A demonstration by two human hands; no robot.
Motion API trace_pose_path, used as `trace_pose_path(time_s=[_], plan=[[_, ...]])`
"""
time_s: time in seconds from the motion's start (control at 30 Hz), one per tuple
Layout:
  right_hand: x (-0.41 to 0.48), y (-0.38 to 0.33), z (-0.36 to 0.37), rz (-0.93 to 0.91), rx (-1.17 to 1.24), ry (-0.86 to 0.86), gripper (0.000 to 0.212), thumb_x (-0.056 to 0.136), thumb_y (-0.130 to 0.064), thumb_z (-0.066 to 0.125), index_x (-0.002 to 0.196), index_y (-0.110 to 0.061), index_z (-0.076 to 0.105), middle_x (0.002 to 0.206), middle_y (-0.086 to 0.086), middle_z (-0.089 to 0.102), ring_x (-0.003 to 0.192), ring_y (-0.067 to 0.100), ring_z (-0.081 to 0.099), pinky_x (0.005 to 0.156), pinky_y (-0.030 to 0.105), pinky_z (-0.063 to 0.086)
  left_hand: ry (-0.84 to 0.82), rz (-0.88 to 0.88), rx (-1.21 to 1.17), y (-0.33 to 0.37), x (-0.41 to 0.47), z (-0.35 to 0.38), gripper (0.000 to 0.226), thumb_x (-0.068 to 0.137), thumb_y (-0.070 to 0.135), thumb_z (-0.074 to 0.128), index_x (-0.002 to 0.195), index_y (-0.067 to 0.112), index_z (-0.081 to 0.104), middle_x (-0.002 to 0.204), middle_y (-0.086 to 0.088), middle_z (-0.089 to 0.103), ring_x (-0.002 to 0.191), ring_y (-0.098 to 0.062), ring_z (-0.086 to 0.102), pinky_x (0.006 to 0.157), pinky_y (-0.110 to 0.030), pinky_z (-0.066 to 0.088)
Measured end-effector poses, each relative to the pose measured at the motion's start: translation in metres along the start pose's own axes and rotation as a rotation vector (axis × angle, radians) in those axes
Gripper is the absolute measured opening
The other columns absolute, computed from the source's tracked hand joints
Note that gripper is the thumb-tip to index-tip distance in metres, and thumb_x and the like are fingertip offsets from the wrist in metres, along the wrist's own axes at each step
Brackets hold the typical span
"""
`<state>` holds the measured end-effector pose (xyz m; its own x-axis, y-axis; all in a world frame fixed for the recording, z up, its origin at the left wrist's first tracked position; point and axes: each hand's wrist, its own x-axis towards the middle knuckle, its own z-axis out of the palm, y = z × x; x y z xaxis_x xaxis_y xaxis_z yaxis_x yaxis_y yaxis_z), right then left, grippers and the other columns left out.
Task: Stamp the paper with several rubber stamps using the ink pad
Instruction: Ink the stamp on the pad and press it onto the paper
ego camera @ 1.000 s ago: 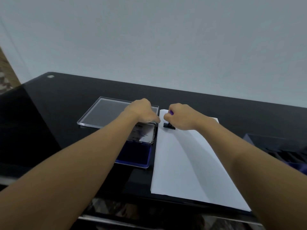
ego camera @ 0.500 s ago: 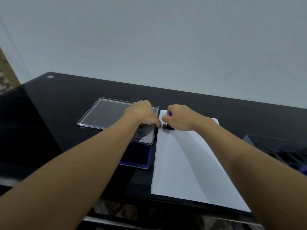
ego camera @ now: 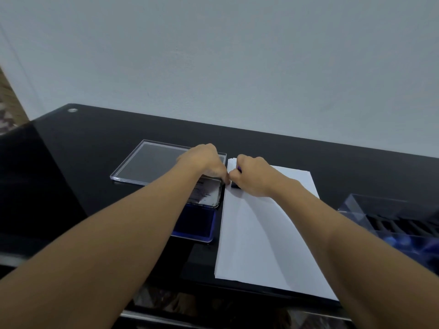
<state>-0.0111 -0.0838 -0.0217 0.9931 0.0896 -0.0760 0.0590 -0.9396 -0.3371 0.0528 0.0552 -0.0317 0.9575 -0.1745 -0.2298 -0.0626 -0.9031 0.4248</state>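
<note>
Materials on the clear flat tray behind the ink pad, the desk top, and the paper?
Clear tray: rigid transparent plastic, probably acrylic; see-through, with bright thick edges. Desk top: glossy black, possibly glass or lacquered board; it shows mirror-like reflections. Paper: plain matte white sheet, no glare.

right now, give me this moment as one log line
phase: stamping | right hand: grips stamp on paper, far left corner | left hand: fingertips at paper edge | ink pad: open
</note>
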Motion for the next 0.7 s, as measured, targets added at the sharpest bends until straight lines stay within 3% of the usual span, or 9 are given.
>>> trace_pose_path(time_s=[0.1,0.2,0.4,0.7], plan=[[-0.0011,-0.0003,0.0015,0.012,0.019,0.011,0.026,0.095,-0.029,0.049,0.075,-0.019,0.035,0.077,0.005,0.048,0.062,0.019,0.043,0.052,0.032,0.032,0.013,-0.001,-0.001,0.0003,0.0015,0.0013,0.059,0.033,0.053,0.083,0.07,0.018,0.054,0.101,-0.012,0.065,0.101,-0.032,0.067,0.071,-0.037,0.052],[-0.0008,-0.0011,0.002,0.022,0.03,0.011,0.026,0.095,-0.03,0.049,0.076,-0.019,0.036,0.079,0.005,0.047,0.063,0.018,0.044,0.052,0.032,0.033,0.021,-0.003,0.002,-0.0001,0.0015,0.0026,0.059,0.034,0.052,0.084,0.071,0.017,0.055,0.105,-0.012,0.062,0.103,-0.033,0.066,0.077,-0.041,0.055],[-0.0029,-0.002,0.002,0.035,0.058,0.014,0.024,0.094,-0.029,0.051,0.079,-0.017,0.038,0.08,0.006,0.048,0.062,0.02,0.043,0.053,0.033,0.034,0.038,0.007,-0.015,-0.0031,0.0036,0.0049,0.056,0.039,0.053,0.085,0.067,0.018,0.052,0.1,-0.011,0.066,0.097,-0.03,0.068,0.066,-0.036,0.048],[-0.0058,-0.003,0.0024,0.026,0.069,0.02,0.021,0.094,-0.027,0.053,0.086,-0.012,0.041,0.078,0.007,0.048,0.061,0.02,0.041,0.052,0.032,0.033,0.018,0.0,0.029,-0.0011,0.0009,0.002,0.058,0.035,0.054,0.082,0.074,0.018,0.058,0.083,-0.008,0.062,0.093,-0.03,0.068,0.079,-0.044,0.056]])
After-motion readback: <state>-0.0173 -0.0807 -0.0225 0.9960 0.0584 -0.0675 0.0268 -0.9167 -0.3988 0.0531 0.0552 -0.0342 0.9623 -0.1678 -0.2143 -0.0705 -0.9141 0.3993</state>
